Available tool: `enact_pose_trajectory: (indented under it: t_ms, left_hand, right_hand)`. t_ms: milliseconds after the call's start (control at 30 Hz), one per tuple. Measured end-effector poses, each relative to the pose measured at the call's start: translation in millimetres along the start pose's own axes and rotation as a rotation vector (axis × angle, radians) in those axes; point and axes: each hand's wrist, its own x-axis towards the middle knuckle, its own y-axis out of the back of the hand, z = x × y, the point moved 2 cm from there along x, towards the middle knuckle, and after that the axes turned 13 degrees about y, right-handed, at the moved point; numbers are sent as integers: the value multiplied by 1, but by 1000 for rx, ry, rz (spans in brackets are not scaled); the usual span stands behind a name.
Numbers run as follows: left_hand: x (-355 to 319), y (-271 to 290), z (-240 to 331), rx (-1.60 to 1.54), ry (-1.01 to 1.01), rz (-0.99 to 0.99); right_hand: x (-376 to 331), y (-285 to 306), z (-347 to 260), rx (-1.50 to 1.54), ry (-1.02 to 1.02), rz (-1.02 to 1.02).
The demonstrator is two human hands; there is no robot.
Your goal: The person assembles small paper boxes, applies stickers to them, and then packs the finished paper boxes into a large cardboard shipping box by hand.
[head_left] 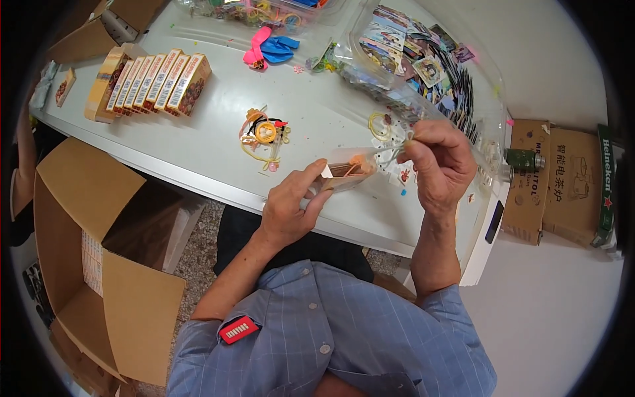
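the left hand (291,202) grips a small open box (344,175) above the near edge of the grey surface (198,145). the right hand (440,165) pinches a clear packet of small trinkets (390,142) at the box mouth. a row of closed boxes (155,83) stands well apart.

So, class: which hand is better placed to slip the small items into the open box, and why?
Probably the right hand: it already pinches the small items just above the box's open end, while the left hand holds the small box.
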Motion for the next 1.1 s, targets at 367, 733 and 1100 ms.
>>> enact_pose_trajectory:
  t_ms: [367, 733, 1100]
  left_hand:
    - [4, 1, 5, -30, 54, -33]
    - [3, 1, 4, -27, 48, -42]
    - [8, 4, 9, -37, 51, -129]
  right_hand:
    - [-9, -13, 2, -258, -73, -284]
    - [-14, -23, -20, -608, -51, -766]
    - [-61, 19, 16, 144, -801, 170]
